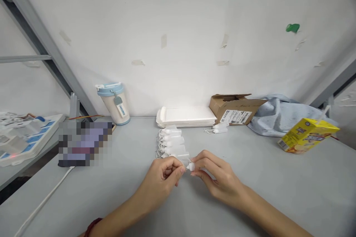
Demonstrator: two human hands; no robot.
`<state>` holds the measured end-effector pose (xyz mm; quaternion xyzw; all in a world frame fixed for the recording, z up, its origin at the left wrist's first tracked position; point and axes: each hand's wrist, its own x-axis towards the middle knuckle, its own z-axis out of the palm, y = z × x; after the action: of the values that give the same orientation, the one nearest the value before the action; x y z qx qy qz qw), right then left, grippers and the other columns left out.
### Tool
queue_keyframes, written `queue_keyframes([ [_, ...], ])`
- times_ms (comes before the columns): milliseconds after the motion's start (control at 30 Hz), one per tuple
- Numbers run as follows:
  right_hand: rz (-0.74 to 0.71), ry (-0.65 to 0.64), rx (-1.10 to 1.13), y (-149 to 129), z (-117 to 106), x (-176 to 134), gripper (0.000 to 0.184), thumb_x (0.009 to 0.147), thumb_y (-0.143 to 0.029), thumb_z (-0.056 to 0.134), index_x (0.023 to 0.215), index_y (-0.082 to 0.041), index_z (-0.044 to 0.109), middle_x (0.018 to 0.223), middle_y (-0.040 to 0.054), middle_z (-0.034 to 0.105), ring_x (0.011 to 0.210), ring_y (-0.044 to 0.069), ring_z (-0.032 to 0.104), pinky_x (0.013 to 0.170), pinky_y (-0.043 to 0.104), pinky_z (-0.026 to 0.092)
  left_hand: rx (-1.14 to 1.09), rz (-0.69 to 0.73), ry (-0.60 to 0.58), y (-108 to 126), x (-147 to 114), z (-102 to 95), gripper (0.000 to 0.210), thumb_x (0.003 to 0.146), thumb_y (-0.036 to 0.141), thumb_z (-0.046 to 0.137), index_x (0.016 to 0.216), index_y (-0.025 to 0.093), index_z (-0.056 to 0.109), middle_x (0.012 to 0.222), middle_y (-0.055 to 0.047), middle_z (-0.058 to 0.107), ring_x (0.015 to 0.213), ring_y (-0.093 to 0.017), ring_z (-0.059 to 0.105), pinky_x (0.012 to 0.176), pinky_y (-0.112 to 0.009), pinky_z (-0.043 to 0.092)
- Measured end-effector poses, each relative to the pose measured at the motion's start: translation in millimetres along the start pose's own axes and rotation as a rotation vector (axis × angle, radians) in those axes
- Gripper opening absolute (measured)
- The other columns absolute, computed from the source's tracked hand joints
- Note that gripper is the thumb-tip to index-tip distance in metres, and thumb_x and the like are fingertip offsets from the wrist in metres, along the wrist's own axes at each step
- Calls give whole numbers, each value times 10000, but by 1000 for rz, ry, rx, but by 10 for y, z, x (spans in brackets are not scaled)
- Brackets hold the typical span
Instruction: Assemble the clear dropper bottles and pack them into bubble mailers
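This looks like a small workshop bay. A grey desk [111, 189] meets a white wall [191, 11] bearing scraps of tape [164, 40], with a metal post [35, 24] at upper left. Centre frame, matching bottles [174, 142] lie in a row before a white stack [189, 115] and a labelled carton [228, 108]. A cup [114, 104] and drink box [304, 137] (everyday things, both) flank them.

A dark red band [94, 226] is sitting on the left arm [122, 213], partly running out of view at the bottom; the left hand [164, 177], right hand [218, 176] and right arm [267, 209] are showing bare.
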<state>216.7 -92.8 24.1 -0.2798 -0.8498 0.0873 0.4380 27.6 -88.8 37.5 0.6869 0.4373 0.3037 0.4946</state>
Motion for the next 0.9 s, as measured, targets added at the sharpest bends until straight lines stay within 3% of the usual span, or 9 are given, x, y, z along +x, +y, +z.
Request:
queue_keyframes([
  [133,-9,-7,-39,59,-17,-6,73,863,-121,484,890,-188,484,793,50,544,729,136,559,593,235,473,2,26,13,-4,48,-41,237,834,328,491,691,152,563,554,43,442,512,-78,389,484,-190,297],
  [267,-51,78,-242,269,-159,11,167,844,-230,553,986,-189,475,879,87,592,807,177,579,670,281,489,-42,37,123,-48,149,-140,245,824,353,511,693,150,554,574,38,460,500,-71,381,460,-183,287],
  [367,164,196,-410,525,-315,13,105,863,-236,510,960,-200,492,882,76,596,784,178,577,658,289,482,-80,19,309,-81,226,-253,252,802,383,538,717,147,566,562,45,456,454,-59,380,423,-173,284],
  [433,275,193,-481,711,-405,-7,124,866,-246,481,977,-194,502,936,91,602,849,204,581,706,325,483,-89,-10,406,-90,266,-329,270,787,406,553,727,144,574,542,54,460,377,-41,341,380,-175,268],
  [633,398,46,-598,1130,-529,-143,249,836,-193,419,1056,-185,534,1063,111,612,1010,251,559,839,406,452,-97,-54,403,-116,324,-445,294,746,436,597,756,143,624,510,53,502,311,-41,369,354,-183,289],
  [900,454,-18,-658,1261,-544,-218,347,781,-107,399,1077,-153,573,1144,116,598,1061,265,515,881,419,425,-145,-109,410,-179,335,-444,351,731,423,613,919,127,641,533,56,519,326,-44,368,374,-192,284],
])
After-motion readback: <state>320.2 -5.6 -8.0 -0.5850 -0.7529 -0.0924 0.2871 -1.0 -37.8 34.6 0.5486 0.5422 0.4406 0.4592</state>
